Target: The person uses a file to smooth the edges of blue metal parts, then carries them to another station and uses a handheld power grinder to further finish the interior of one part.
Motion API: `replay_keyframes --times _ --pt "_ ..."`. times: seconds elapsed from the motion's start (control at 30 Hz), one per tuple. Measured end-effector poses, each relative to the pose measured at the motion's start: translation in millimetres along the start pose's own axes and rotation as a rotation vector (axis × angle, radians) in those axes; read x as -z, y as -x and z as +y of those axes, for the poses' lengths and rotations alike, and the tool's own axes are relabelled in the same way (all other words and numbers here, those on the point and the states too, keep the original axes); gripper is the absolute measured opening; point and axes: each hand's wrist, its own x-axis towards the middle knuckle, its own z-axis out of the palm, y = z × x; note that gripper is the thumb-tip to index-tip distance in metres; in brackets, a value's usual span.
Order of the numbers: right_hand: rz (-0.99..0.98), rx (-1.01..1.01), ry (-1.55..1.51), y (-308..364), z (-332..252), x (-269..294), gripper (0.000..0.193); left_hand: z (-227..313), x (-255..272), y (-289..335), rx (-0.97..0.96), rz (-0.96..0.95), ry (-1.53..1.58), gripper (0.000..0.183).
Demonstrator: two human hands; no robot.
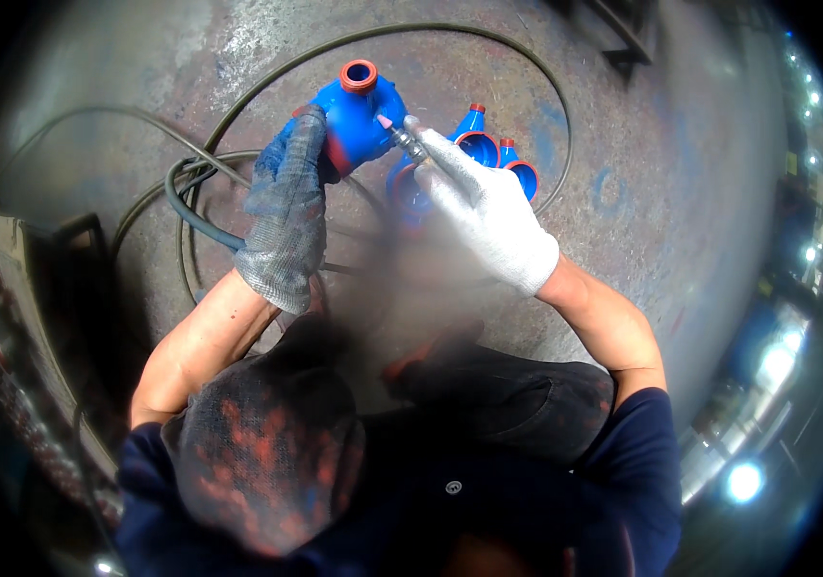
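My left hand (pixel 286 207), in a grey glove stained blue, grips the left side of a blue metal fitting (pixel 354 125), rounded like a valve body. A red-rimmed round opening (pixel 359 76) tops the fitting, and more red shows at its lower edge. In a white glove, my right hand (pixel 488 212) is closed round a slim metal die grinder (pixel 410 144) with a pink pointed stone tip (pixel 385 122). That tip lies at the fitting's right side; whether it touches I cannot tell. The glove hides most of the grinder's body.
More blue fittings with red rims (pixel 474 135) (pixel 517 168) stand on the stained concrete floor (pixel 623 250), partly behind my right hand. A long dark hose (pixel 431 27) loops round the work area. Dark metal legs (pixel 623 38) are at the far right, and a box-like edge (pixel 17 250) at left.
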Motion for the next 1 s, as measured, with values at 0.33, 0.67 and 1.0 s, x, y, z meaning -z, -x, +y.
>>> replay_keyframes --times 0.33,0.67,1.0 --pt "-0.016 0.012 0.077 0 2 1 0.048 -5 -1 1 -0.022 0.043 -0.01 0.037" --pt "-0.001 0.035 0.118 0 1 -2 0.047 -13 15 1 -0.171 -0.067 -0.408 0.058" --pt "0.003 0.054 0.103 -1 4 -5 0.047 -23 12 -1 -0.141 -0.043 -0.287 0.053"
